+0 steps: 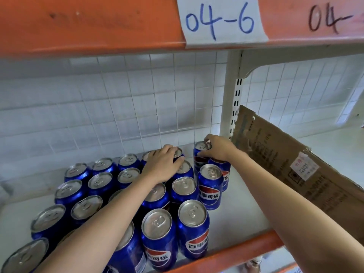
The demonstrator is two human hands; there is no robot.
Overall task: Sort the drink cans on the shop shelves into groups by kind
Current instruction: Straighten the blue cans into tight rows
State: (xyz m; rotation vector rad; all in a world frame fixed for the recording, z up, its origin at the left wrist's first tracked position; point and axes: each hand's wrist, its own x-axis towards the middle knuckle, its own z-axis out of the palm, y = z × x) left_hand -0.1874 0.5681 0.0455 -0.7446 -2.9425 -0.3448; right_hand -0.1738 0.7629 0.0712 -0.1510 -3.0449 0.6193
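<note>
Head view: both arms reach deep into a white shelf (pixel 242 209) packed with blue Pepsi cans (pixel 126 196) standing upright in close rows. The right hand (pixel 217 147) grips the rim of the rear can (pixel 201 154) at the back right corner, thumb on the near side of its lid and fingers curled over the far edge. That can stands just behind two more blue cans of the same kind and close to the white upright post (pixel 229 99). The left hand (pixel 163 164) lies flat, fingers nearly straight and together, across the tops of the cans in the back of the middle rows; it presses or steadies them rather than pinching any one.

The step in hand appears to be the squaring-up of the Pepsi group: the right hand sets or shifts the rear can into line while the left holds the neighbours from tipping. Every can visible is the same kind, so this shelf seems well along.

The next move likely calls for easing the held can snug against its row without knocking the two cans in front, then freeing both hands. A torn cardboard flap (pixel 291 166) leans over the right forearm and crowds the withdrawal path. A paper label reading 04-6 (pixel 220 20) is taped to the orange shelf edge (pixel 88 24) above.
</note>
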